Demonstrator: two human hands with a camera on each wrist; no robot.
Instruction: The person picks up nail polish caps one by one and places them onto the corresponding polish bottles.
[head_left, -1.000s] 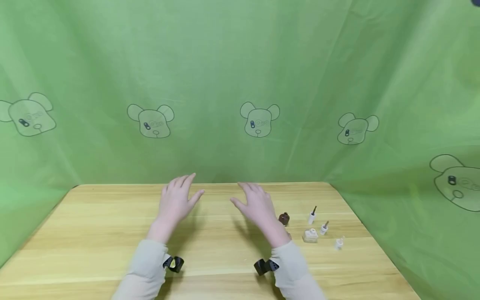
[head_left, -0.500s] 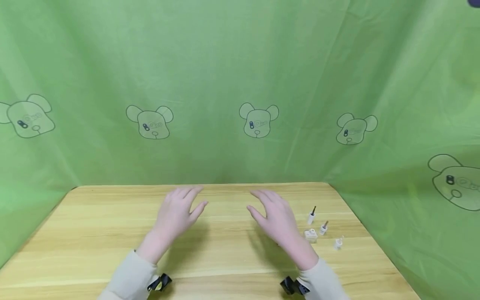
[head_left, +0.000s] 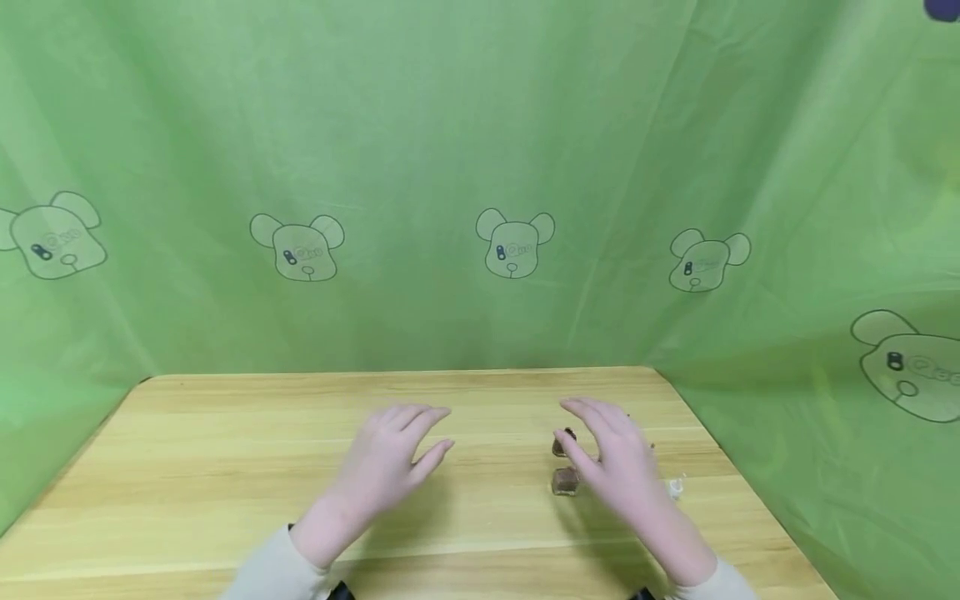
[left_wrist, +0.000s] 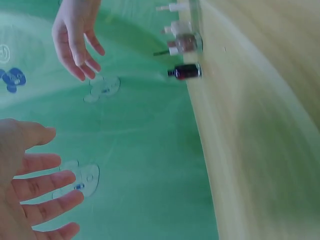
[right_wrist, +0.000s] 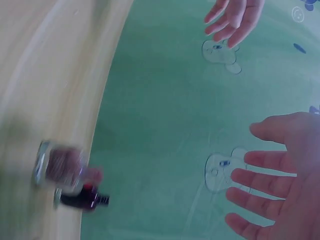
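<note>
Evidently, both your grips are free: the left grip [head_left: 386,467] and the right grip [head_left: 618,467] hang above the tabletop [head_left: 225,450], fingers loosely bent and spread, holding nothing. The nail polish bottles stand toward the tabletop's right edge. The dark red bottle [left_wrist: 186,71] is nearer the far edge; the pinkish-brown bottle [head_left: 566,481] stands on the near side of it. Both show bare necks and appear uncapped. A white brush cap [head_left: 676,487] stands brush-up, closer to the right edge. A dark brush [left_wrist: 161,53] also points upward in the left wrist view, where the paler pieces around it are too blurred to separate. In the head view your right grip's thumb overlaps the dark red bottle, yet the wrist views show no contact; your left grip is well apart from the whole group.

Note the likely faults. Should your right grip drop without looking, its fingers or the wrist camera could topple an open bottle and spill polish. A trailing sleeve [head_left: 716,583] could tip the slender caps or be smeared by a brush. Since your right grip hides part of the group, a cap could be matched to the wrong bottle.
</note>
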